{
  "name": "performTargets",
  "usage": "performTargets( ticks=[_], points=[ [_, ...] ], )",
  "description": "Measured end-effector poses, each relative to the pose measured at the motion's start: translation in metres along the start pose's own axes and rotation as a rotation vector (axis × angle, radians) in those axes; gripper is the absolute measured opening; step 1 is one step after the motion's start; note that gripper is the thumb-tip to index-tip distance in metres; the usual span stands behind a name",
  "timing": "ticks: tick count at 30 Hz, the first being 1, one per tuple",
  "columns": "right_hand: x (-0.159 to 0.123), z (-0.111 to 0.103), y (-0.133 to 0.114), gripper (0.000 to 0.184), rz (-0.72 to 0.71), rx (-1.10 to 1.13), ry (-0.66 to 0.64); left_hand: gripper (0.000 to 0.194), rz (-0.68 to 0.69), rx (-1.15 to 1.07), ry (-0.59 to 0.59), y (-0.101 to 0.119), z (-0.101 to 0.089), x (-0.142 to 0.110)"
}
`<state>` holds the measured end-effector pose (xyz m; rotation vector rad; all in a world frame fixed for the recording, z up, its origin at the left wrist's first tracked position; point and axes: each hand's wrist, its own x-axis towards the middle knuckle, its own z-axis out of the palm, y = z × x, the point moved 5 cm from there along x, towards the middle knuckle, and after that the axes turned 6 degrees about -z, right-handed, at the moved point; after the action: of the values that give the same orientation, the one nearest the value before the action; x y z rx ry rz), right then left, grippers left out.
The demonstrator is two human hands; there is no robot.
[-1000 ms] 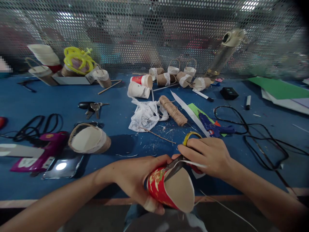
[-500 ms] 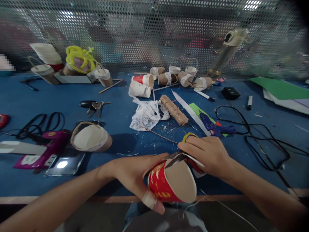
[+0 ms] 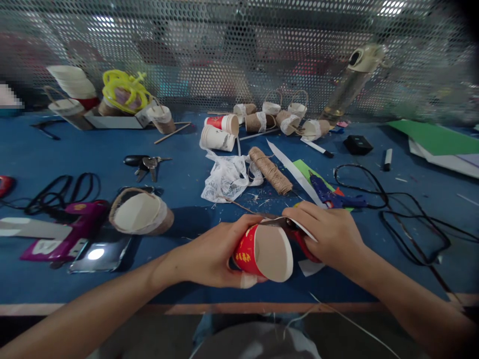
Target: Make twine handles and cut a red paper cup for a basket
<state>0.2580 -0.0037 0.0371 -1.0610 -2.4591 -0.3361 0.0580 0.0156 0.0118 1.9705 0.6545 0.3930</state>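
Observation:
My left hand (image 3: 209,257) is wrapped round a red paper cup (image 3: 264,252) with its pale open mouth turned toward me, low over the blue table's front edge. My right hand (image 3: 331,234) is closed on a pair of scissors (image 3: 279,223) whose blades meet the cup's upper rim. A thin white strip of cup rim trails from the cut and hangs down past the table edge. A plaster sits on my left thumb.
A jute-wrapped cup (image 3: 140,213), a purple glue gun (image 3: 67,232) and a phone (image 3: 99,252) lie at left. Twine spool (image 3: 270,171), white lace (image 3: 224,179), blue glue gun (image 3: 333,197), black cable (image 3: 404,214), keys (image 3: 144,163) and several small cups (image 3: 277,117) lie beyond.
Both hands with the cup and scissors moved up and away from me over the table. The cup has turned in my left hand and the scissors sit further round its rim.

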Motion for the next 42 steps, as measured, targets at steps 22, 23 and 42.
performTargets(
  ticks=[22,23,42],
  points=[
    [0.0001,-0.0016,-0.0030,0.033,-0.100,0.070,-0.064,0.082,0.070,-0.315,-0.186,-0.0046,0.0002,-0.0005],
    [0.0001,-0.0016,-0.0032,0.032,-0.102,0.082,-0.071,0.082,0.069,-0.363,-0.204,-0.0042,0.0017,-0.0006],
    [0.0000,-0.0010,-0.0050,0.033,-0.154,0.081,-0.048,0.085,0.139,-0.100,-0.163,-0.0035,0.0006,-0.0022]
  ],
)
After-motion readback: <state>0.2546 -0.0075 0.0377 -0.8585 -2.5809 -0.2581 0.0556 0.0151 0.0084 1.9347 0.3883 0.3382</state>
